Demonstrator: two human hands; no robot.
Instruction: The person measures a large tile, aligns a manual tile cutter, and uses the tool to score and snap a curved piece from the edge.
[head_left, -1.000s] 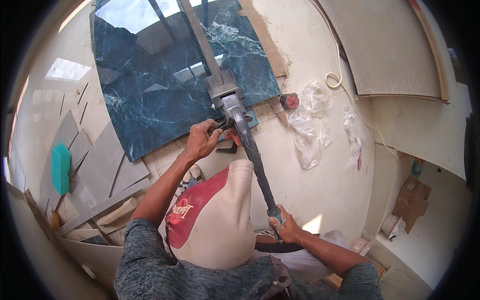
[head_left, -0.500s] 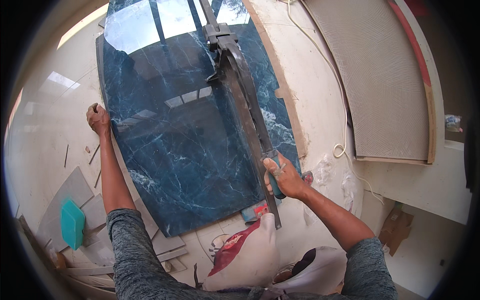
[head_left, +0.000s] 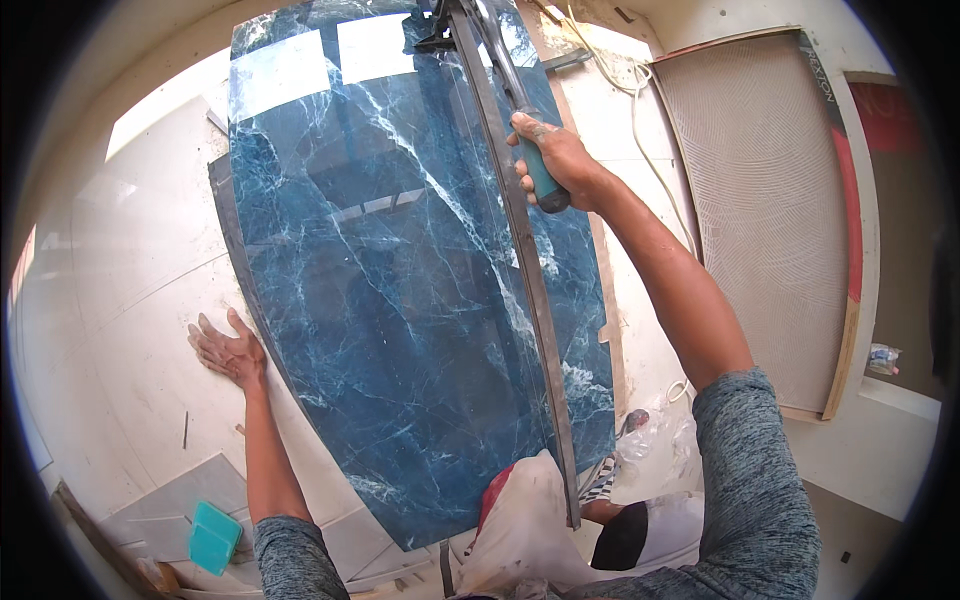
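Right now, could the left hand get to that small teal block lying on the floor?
Probably yes. The left hand lies flat on the pale floor beside the blue marble tile, holding nothing, and only bare floor shows between it and the teal block near the elbow.

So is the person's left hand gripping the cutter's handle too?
No, the left hand lies flat on the pale floor beside the blue marble tile, while only the right hand grips the teal handle.
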